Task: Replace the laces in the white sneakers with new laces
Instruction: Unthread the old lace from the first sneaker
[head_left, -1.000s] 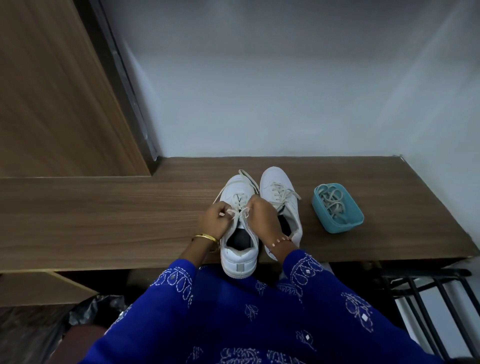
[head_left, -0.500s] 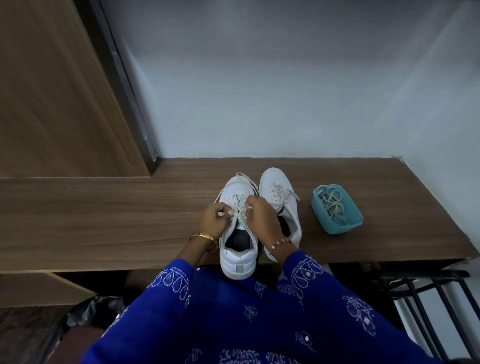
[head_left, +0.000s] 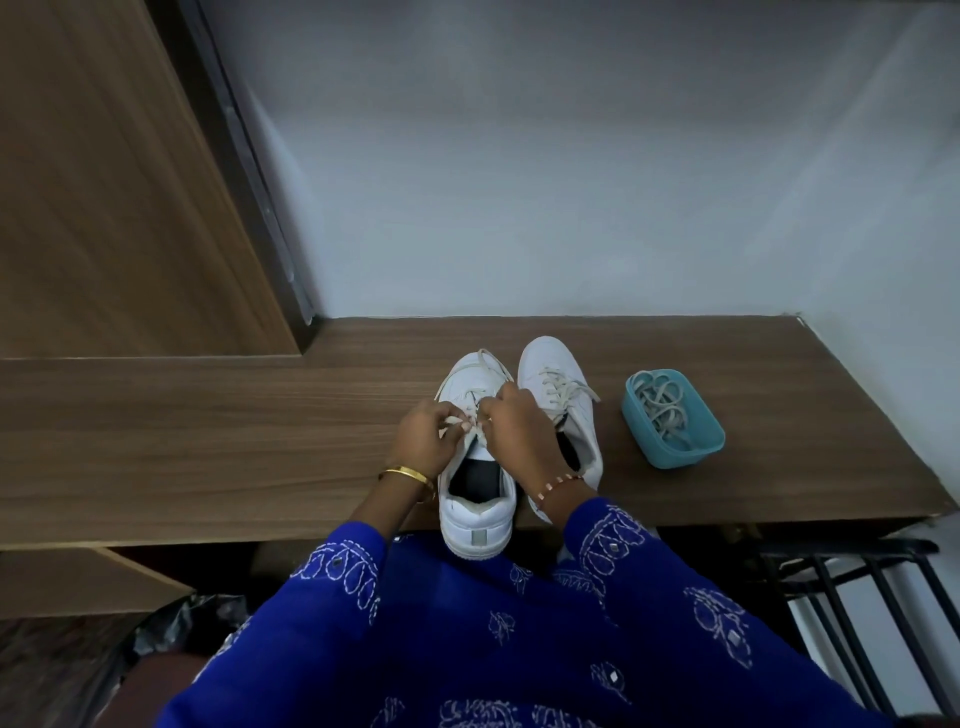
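Observation:
Two white sneakers stand side by side on a wooden shelf (head_left: 208, 441), toes pointing away from me. The left sneaker (head_left: 475, 512) has its heel hanging over the front edge. My left hand (head_left: 423, 439) and my right hand (head_left: 517, 428) meet over its tongue, each pinching an end of the off-white lace (head_left: 480, 358), which loops out over the toe. The right sneaker (head_left: 553, 376) is laced, and my right wrist covers its heel. A teal tub (head_left: 691, 452) to the right holds a tangle of pale laces (head_left: 662, 402).
A wooden cabinet side (head_left: 104, 182) rises at the left, and a pale wall (head_left: 571, 182) stands behind the shelf. A black metal rack (head_left: 857, 582) sits below at the right. A dark plastic bag (head_left: 176, 618) lies at the lower left.
Both hands have drawn closer together over the left sneaker's tongue and shifted slightly toward the toe, still working the lace ends. The sneakers and tub have not moved.

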